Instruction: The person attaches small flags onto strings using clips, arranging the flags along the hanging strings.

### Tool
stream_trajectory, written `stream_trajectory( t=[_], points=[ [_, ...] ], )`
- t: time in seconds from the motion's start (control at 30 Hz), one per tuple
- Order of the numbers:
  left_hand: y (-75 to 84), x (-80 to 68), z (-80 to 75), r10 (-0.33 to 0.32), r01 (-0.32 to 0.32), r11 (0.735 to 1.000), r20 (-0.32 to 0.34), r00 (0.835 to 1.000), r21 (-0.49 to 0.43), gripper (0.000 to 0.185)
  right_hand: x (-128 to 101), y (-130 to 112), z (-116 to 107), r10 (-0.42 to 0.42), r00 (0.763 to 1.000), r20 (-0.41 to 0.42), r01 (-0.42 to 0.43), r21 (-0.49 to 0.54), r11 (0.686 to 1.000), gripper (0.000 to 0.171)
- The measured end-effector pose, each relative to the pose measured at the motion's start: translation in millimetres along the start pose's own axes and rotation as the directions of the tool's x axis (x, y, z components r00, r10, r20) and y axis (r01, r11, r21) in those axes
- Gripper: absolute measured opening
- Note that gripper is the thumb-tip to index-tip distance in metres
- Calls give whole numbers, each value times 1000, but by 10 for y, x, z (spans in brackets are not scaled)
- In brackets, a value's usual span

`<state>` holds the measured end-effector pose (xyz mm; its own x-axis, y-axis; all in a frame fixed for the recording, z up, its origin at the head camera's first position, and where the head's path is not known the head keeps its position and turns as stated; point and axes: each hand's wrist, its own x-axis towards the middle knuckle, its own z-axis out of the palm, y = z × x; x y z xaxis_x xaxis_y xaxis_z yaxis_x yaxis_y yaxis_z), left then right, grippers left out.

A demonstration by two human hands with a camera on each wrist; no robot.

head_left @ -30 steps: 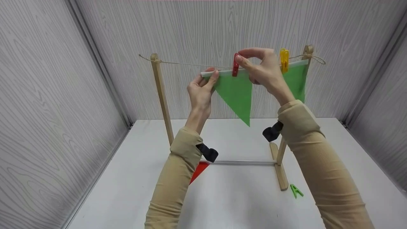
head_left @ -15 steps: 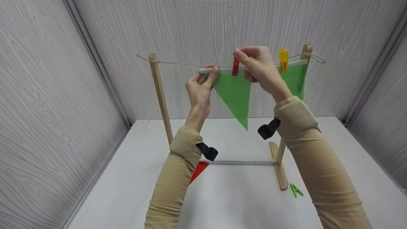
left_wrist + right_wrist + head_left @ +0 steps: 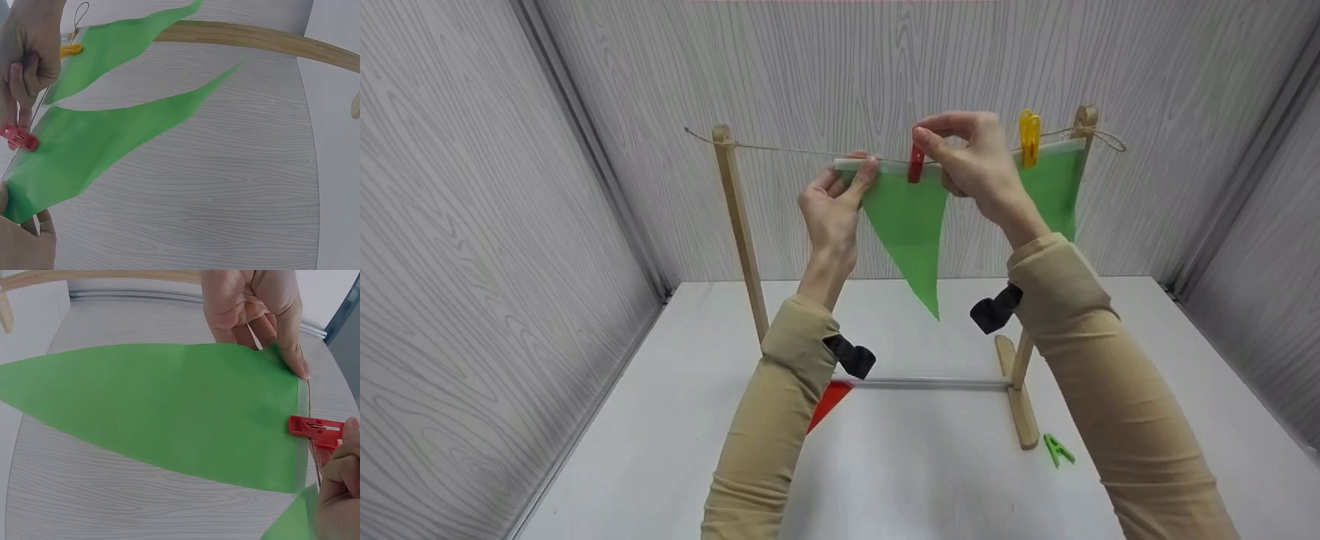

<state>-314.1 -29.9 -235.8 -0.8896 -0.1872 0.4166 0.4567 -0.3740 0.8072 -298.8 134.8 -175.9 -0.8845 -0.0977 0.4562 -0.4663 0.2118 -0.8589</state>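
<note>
A green triangular flag (image 3: 911, 225) with a white top edge hangs point down at the string (image 3: 795, 151). My left hand (image 3: 831, 214) pinches its upper left corner between thumb and fingers. At the flag's top edge, my right hand (image 3: 979, 165) pinches a red clothespin (image 3: 915, 166) by its upper end. In the right wrist view the clothespin's lower end (image 3: 301, 426) overlaps the flag's white edge and the string. To the right, a yellow clothespin (image 3: 1030, 140) holds a second green flag (image 3: 1054, 187) on the string; my right hand and forearm hide part of that flag.
Two wooden posts (image 3: 742, 232) carry the string, joined low down by a pale rod (image 3: 930, 382). A red flag (image 3: 829, 403) shows partly behind my left sleeve. A green clothespin (image 3: 1058, 450) lies on the white table (image 3: 915, 480) beside the right wooden foot (image 3: 1020, 409).
The flag's left corner has risen slightly with my left hand, and its tip has swung down and a little left. Both hands keep their grip; the right hand shifted slightly left.
</note>
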Motion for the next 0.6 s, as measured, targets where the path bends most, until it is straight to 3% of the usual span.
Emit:
stream_trajectory(
  t=[0.3,0.6],
  points=[
    [-32,-6,-11,-14,14,1000,11,1000,14,30,-38,30,-30,-16,999,35,16,-3,1000,39],
    [-34,-11,-29,-25,25,999,5,1000,-34,30,-46,43,-34,-35,999,39,34,19,999,40]
  ],
)
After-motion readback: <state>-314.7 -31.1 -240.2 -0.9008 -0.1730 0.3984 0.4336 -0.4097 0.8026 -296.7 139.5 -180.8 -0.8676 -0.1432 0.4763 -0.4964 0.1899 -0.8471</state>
